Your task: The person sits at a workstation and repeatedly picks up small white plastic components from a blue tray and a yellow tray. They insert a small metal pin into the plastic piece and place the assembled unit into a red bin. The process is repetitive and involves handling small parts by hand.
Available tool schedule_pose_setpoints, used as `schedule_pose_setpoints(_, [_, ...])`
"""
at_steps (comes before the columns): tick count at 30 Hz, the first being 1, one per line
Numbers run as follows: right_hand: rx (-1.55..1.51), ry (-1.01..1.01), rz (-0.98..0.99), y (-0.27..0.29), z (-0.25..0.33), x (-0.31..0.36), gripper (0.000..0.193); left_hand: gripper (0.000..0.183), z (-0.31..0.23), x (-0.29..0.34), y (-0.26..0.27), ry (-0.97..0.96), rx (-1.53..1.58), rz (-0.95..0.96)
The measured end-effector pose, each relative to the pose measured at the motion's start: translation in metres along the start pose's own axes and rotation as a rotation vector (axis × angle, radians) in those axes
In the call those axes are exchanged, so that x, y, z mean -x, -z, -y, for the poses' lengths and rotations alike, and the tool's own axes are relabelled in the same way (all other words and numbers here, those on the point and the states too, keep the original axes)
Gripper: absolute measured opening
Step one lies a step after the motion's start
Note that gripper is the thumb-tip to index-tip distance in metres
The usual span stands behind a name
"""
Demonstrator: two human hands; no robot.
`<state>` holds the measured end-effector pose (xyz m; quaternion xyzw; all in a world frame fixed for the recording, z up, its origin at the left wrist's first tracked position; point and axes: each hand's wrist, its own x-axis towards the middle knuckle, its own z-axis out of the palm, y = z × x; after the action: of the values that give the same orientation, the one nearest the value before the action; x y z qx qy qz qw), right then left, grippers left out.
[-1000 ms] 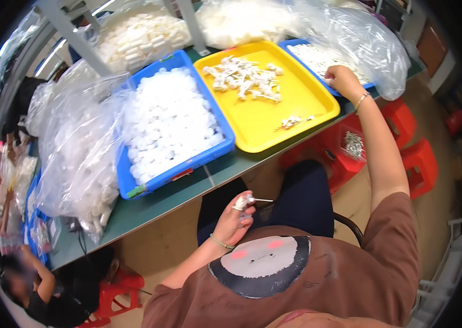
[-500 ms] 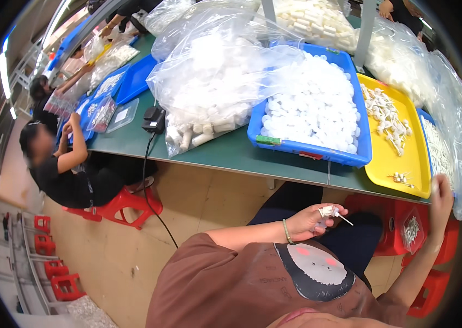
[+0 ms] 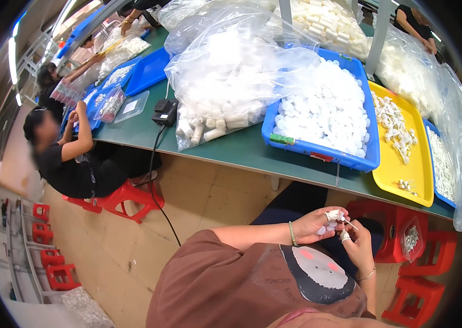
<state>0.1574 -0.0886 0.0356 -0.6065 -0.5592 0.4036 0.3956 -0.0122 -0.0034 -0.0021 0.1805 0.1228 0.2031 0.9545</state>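
My left hand and my right hand meet over my lap, below the edge of the green table. The left hand pinches a small white cap with a thin white stem sticking out to the right. My right hand's fingers touch a second small white piece right beside it. Straight above my hands sit a blue tray heaped with white caps and a yellow tray with scattered small white parts.
A large clear bag of white tubes lies on the table left of the blue tray. A black adapter trails a cable to the floor. A person in black sits on a red stool at left. Red stools stand by my right.
My right hand has come back from the trays at the right and joined the left hand over my lap. The view has swung left along the table.
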Motion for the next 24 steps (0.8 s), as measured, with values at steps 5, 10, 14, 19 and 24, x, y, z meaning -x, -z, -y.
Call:
schedule_pose_setpoints(5, [0.034, -0.014, 0.046, 0.001, -0.002, 0.000, 0.007, 0.027, 0.002, -0.001, 0.004, 0.042, -0.055, -0.060])
schedule_pose_setpoints(10, [-0.157, 0.033, -0.078, -0.004, 0.008, -0.003, 0.017, 0.024, 0.004, -0.004, 0.008, 0.060, -0.095, -0.067])
schedule_pose_setpoints(14, [-0.066, 0.032, -0.050, 0.002, -0.007, -0.005, 0.026, 0.024, 0.003, -0.002, 0.005, 0.072, -0.105, -0.103])
schedule_pose_setpoints(19, [0.054, 0.064, -0.085, -0.001, 0.006, -0.005, 0.024, 0.022, 0.000, -0.003, -0.002, 0.045, -0.103, -0.123])
schedule_pose_setpoints(24, [0.169, 0.232, -0.209, 0.007, 0.006, -0.009, 0.014, 0.020, 0.000, -0.007, 0.010, -0.128, -0.018, -0.225])
